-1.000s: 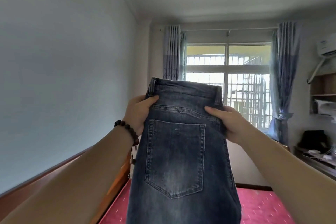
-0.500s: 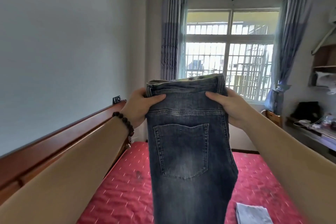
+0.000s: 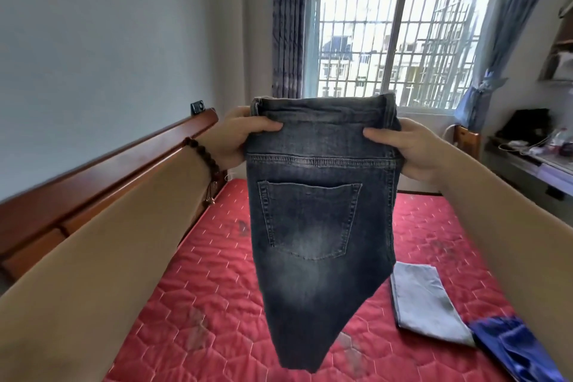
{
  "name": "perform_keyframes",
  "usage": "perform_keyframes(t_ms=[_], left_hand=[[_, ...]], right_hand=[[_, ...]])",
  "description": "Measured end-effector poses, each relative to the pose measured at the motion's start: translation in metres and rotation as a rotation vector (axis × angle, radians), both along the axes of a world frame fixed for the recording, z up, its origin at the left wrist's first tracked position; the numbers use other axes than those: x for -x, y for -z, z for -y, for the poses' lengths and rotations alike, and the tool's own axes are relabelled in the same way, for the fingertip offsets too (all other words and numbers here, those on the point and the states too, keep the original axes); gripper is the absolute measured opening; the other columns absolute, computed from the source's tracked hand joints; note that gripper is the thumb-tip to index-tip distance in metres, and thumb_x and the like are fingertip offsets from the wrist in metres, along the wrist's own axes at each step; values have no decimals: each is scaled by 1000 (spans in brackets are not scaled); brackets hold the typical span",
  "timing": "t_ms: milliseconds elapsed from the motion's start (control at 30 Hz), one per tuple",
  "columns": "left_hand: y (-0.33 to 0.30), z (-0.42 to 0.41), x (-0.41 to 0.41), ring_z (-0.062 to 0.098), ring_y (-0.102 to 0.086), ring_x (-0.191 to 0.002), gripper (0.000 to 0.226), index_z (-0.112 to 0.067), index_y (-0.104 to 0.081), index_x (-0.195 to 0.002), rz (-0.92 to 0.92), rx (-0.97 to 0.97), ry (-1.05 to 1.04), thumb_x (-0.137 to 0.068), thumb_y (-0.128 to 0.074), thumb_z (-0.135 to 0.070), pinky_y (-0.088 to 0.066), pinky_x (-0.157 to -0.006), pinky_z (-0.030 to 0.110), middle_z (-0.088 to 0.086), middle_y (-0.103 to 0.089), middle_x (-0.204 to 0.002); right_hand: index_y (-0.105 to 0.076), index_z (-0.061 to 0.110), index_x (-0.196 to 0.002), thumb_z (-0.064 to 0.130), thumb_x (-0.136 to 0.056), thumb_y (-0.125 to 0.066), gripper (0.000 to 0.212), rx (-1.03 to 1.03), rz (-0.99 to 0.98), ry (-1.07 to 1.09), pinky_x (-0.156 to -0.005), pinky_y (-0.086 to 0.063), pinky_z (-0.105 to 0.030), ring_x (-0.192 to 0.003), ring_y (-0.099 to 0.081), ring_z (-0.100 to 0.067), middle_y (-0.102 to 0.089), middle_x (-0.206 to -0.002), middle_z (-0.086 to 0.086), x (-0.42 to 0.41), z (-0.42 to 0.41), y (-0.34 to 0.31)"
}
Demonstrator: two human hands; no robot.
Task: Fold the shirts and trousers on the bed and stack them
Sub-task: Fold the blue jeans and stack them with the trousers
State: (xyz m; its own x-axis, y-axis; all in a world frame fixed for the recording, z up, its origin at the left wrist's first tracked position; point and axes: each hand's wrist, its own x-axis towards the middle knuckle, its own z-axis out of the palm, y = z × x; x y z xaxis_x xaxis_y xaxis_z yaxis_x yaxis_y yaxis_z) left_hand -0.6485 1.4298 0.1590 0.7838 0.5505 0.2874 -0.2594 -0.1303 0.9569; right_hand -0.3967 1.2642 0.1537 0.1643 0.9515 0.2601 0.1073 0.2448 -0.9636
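Dark blue-grey jeans (image 3: 313, 226) hang in the air above the bed, back pocket facing me, folded lengthwise. My left hand (image 3: 238, 136) grips the left end of the waistband and my right hand (image 3: 403, 146) grips the right end. A folded light grey garment (image 3: 424, 304) lies flat on the red mattress (image 3: 192, 282) at the right. A shiny blue garment (image 3: 514, 350) lies bunched beside it at the lower right corner.
A wooden bed frame (image 3: 102, 170) runs along the left wall. A barred window (image 3: 393, 31) with curtains is straight ahead. A wooden chair (image 3: 466, 139) and a cluttered desk (image 3: 533, 158) stand at the right.
The view has tilted down, bringing the mattress and the grey and blue garments into sight. The jeans have come lower, still held by the waistband in both hands.
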Motion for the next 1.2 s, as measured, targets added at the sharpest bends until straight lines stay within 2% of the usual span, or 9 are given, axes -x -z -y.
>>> perform_keyframes(t_ms=[167,300,367,467,633,733,933,1067,1200], left_hand=[[-35,-3,1,32,-60,-112,58,2,-51,-131,37,61,12,-77,-62,-17,-50,-96,45,21,-58,-127],[-36,-13,-9,32,-62,-106,42,3,-54,-125,91,95,-25,-86,-58,-11,-55,-87,42,19,-63,-118],[-18,-21,-17,31,-63,-103,30,3,-57,-119,74,98,-107,-90,-57,-5,-56,-86,40,18,-65,-112],[31,-37,-27,36,-58,-114,37,6,-55,-125,-69,39,-181,-89,-59,1,-47,-100,46,23,-60,-123],[127,-53,-44,23,-61,-99,33,8,-60,-119,-269,-92,-240,-86,-62,8,-51,-96,34,17,-66,-109],[170,-64,-56,19,-63,-97,33,4,-64,-115,-293,-89,-287,-83,-68,5,-51,-95,32,15,-68,-110],[222,-90,-73,18,-66,-97,29,-12,-67,-106,-275,35,-274,-82,-68,5,-53,-86,28,7,-71,-105],[253,-127,-90,16,-67,-97,32,-7,-65,-112,-300,96,-290,-83,-67,5,-54,-82,24,8,-70,-108],[279,-177,-119,19,-67,-94,29,-4,-65,-109,-299,132,-334,-81,-70,3,-55,-82,27,11,-70,-106]], right_hand=[[-76,15,-98,25,-67,-81,33,-125,-34,23,-76,-57,-35,-99,-69,-26,-73,-106,-9,5,-6,-42],[-70,12,-104,22,-68,-81,39,-124,-68,88,-76,-57,-37,-99,-69,-28,-72,-106,-10,-2,-22,-44],[-72,12,-99,22,-62,-83,40,-64,-89,107,-74,-58,-36,-94,-70,-28,-73,-102,-10,-8,-32,-25],[-71,9,-95,14,-69,-76,27,28,-124,132,-69,-58,-33,-86,-72,-25,-75,-95,-9,-20,-48,30],[-67,9,-100,-3,-85,-64,19,191,-91,194,-69,-56,-24,-80,-70,-14,-75,-90,-1,-32,-64,130],[-68,12,-96,-6,-83,-67,22,212,-50,275,-66,-54,-18,-77,-70,-9,-74,-86,4,-37,-72,169],[-66,7,-98,-8,-81,-67,23,263,-58,353,-67,-54,-16,-78,-66,-9,-70,-91,0,-49,-102,213],[-69,16,-95,-8,-80,-68,28,296,-66,342,-69,-54,-16,-81,-68,-9,-72,-91,5,-67,-140,241],[-70,18,-93,-8,-78,-70,30,304,-70,382,-69,-54,-18,-80,-69,-8,-74,-88,6,-94,-191,264]])
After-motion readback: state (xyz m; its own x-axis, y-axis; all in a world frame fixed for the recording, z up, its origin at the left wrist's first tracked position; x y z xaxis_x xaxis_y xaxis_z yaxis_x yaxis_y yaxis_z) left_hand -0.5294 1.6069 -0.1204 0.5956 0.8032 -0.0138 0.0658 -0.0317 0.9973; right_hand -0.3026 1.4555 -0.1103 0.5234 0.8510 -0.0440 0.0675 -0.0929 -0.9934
